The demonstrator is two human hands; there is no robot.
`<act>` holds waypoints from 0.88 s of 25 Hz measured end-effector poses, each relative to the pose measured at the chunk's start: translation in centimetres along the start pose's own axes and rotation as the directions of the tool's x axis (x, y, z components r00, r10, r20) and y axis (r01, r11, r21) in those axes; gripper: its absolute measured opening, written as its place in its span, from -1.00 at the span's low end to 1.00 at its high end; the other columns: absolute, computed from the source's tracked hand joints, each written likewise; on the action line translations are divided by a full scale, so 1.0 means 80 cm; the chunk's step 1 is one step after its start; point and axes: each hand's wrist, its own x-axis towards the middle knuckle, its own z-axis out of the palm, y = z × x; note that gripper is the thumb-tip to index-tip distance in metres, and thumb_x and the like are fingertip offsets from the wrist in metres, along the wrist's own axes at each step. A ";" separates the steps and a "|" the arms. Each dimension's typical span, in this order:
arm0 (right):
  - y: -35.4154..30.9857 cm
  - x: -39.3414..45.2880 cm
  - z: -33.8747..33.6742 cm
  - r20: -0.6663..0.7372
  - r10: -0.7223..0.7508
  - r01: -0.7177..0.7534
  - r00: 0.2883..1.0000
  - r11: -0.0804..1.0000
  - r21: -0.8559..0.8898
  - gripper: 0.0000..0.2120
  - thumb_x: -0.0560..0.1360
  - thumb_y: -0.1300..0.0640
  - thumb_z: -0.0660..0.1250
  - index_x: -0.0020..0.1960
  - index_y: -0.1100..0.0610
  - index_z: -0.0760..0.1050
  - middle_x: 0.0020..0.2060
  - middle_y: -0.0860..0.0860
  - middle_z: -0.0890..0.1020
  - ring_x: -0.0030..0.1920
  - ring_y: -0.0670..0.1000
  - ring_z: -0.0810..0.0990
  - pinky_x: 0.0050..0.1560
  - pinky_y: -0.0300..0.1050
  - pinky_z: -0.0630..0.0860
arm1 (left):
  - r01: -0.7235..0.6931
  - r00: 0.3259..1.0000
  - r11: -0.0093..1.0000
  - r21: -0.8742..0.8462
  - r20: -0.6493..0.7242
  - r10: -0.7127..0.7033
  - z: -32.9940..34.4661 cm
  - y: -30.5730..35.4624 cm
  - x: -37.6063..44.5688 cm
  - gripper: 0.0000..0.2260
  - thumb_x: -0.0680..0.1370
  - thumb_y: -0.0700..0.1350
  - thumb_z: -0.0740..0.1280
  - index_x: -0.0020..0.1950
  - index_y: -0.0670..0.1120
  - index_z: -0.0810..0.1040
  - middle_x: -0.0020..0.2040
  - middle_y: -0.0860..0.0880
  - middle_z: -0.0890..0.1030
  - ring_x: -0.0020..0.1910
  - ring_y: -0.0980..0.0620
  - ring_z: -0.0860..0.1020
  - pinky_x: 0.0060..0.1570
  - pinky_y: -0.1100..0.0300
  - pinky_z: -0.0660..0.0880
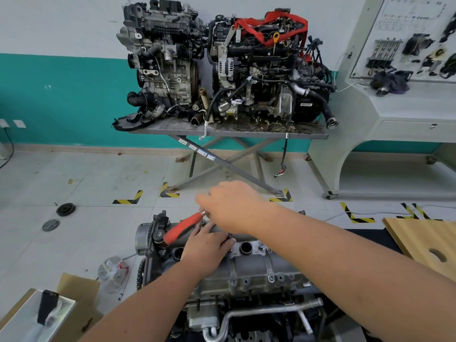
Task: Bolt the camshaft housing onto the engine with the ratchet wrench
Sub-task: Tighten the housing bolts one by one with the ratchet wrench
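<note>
The grey camshaft housing (249,264) lies on top of the engine (237,309) in front of me, with round plug holes and several bolts along its near edge. A ratchet wrench with a red handle (183,227) slants over the housing's far left end. My right hand (233,206) grips the wrench at its head end, fingers curled round it. My left hand (207,245) rests flat on the housing just below the wrench, fingers stretched toward the wrench head. The wrench head and the bolt under it are hidden by my hands.
Two engines (222,62) stand on a folding metal table (229,133) by the wall. A training panel cabinet (394,95) is at right. A wooden board (424,240) lies at right, cardboard and a metal box (42,314) at lower left, pulley discs (65,209) on the floor.
</note>
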 end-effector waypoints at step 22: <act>0.009 0.002 -0.019 0.290 -0.099 -0.061 0.952 0.867 0.494 -0.66 0.39 -0.29 0.46 -0.04 -0.05 0.64 -0.33 -0.12 0.62 -0.33 -0.16 0.50 -0.35 -0.18 0.33 | -0.003 0.999 0.998 -0.069 0.042 0.006 -0.007 0.008 -0.006 -0.70 0.66 0.15 0.13 0.10 0.02 0.56 0.10 0.05 0.57 0.13 0.05 0.47 0.19 0.10 0.37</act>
